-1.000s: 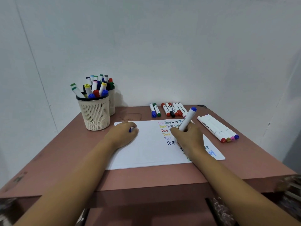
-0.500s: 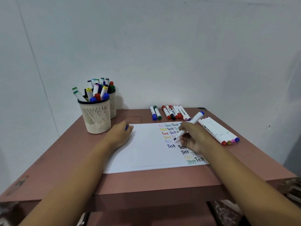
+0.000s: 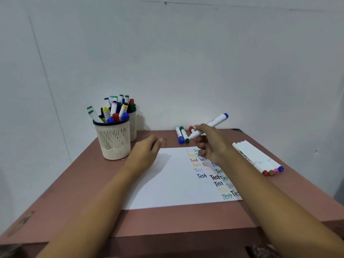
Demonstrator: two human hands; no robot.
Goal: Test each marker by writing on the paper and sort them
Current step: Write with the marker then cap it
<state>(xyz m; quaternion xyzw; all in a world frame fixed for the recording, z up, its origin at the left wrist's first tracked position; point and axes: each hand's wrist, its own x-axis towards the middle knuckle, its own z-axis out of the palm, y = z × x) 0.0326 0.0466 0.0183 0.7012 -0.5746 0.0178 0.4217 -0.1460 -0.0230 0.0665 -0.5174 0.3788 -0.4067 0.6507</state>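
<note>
The right hand (image 3: 210, 144) has lifted the marker (image 3: 216, 121) off the paper (image 3: 167, 183) and now pinches it above the paper's far edge, over the far row of markers (image 3: 181, 135). Its long axis slants, the bare tip pointing down and left, the blue end up and right. The left hand (image 3: 147, 151) has risen by the paper's far left corner, fingers curled round a barely visible blue cap (image 3: 153, 145).

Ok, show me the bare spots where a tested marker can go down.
Bare: the table strip in front of the paper, and the patch left of it, before the mesh cup. Crowded: the back row of markers and the group at right.
</note>
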